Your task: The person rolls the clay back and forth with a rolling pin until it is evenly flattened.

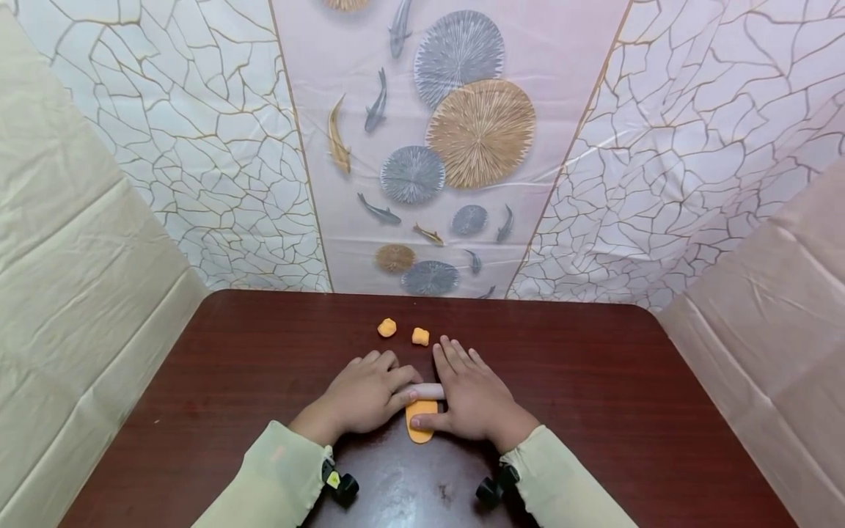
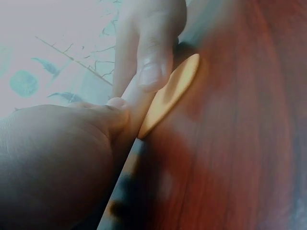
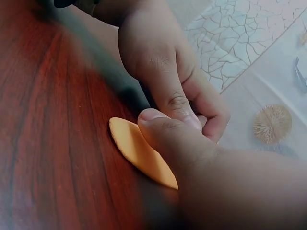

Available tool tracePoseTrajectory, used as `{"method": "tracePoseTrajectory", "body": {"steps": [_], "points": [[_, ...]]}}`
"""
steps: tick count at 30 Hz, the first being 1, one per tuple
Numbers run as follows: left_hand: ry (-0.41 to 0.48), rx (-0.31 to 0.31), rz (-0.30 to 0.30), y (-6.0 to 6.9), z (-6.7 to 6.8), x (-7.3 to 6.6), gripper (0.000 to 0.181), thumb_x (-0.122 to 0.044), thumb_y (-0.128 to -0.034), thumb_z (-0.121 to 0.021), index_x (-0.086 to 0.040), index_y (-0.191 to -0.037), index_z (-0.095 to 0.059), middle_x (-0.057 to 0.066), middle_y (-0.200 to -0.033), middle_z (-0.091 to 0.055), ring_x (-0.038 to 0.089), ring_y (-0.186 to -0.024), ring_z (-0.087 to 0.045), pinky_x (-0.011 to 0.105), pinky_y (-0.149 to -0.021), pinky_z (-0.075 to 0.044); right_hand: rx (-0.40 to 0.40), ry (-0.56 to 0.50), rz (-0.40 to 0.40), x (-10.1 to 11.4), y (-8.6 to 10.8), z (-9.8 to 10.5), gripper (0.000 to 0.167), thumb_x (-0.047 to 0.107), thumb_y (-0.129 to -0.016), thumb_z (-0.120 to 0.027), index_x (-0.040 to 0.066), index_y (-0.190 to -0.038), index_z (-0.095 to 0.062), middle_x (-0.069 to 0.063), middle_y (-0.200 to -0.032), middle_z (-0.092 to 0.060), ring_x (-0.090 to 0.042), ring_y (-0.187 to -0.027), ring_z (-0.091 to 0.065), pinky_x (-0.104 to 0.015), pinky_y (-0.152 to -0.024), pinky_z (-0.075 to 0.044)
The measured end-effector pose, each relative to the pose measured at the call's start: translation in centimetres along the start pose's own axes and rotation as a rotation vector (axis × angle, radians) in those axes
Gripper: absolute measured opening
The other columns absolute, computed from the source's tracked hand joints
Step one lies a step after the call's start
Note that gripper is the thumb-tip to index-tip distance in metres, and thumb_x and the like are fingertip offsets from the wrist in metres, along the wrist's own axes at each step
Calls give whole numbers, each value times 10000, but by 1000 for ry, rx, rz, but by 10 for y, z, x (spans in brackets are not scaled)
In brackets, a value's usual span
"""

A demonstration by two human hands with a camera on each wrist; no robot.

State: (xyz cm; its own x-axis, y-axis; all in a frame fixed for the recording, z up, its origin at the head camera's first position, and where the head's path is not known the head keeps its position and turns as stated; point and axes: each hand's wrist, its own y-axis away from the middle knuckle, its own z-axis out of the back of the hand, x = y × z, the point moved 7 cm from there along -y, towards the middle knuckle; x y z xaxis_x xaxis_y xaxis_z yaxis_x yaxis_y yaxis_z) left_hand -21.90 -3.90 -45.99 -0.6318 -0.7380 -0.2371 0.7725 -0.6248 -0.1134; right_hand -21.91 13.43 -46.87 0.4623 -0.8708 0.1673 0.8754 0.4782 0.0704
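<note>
A flattened orange oval of dough [image 1: 420,429] lies on the dark red table, also seen as a thin slab [image 2: 175,93] in the left wrist view and as dough [image 3: 139,153] in the right wrist view. Across its far end lies a pale roller [image 1: 429,391]. The left hand [image 1: 365,392] grips the roller's left part, fingers curled around it. The right hand [image 1: 477,396] lies at the roller's right end with fingers straight and pointing forward; its thumb touches the dough. The roller's right end is hidden under that hand.
Two small orange lumps sit beyond the hands, one at the left [image 1: 386,328] and one nearer the right hand [image 1: 420,336]. The reddish-brown table [image 1: 581,367] meets a patterned cloth [image 1: 422,147] at its far edge, with beige cloth at both sides.
</note>
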Motion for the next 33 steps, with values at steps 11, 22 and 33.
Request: {"method": "tracePoseTrajectory", "body": {"steps": [11, 22, 33], "points": [[50, 2, -12, -7, -6, 9, 305, -527, -1183, -522, -422, -1368, -740, -78, -1083, -635, 123, -964, -540, 391, -845, -499, 15, 18, -15, -7, -9, -1, 1364, 1012, -882, -540, 65, -1802, -200, -166, -1896, -134, -348, -1771, -156, -566, -1422, -192], [59, 2, -15, -10, -7, 17, 367, -531, -1170, -550, -432, -1455, -760, -96, -1066, -661, 111, -922, -532, 373, -835, -512, 7, -13, -14, -10, -16, -2, 1359, 1010, -883, -545, 72, -1803, -202, -160, -1902, -118, -349, -1778, -120, -566, -1426, -175], [65, -96, -19, -14, -8, 23, 335, -541, -1140, -616, -400, -1385, -797, -132, -1036, -676, 97, -905, -621, 373, -839, -567, 11, 0, -21, -13, -25, 0, 1368, 1033, -873, -513, 105, -1812, -155, -126, -1910, -70, -330, -1780, -83, -570, -1428, -165]]}}
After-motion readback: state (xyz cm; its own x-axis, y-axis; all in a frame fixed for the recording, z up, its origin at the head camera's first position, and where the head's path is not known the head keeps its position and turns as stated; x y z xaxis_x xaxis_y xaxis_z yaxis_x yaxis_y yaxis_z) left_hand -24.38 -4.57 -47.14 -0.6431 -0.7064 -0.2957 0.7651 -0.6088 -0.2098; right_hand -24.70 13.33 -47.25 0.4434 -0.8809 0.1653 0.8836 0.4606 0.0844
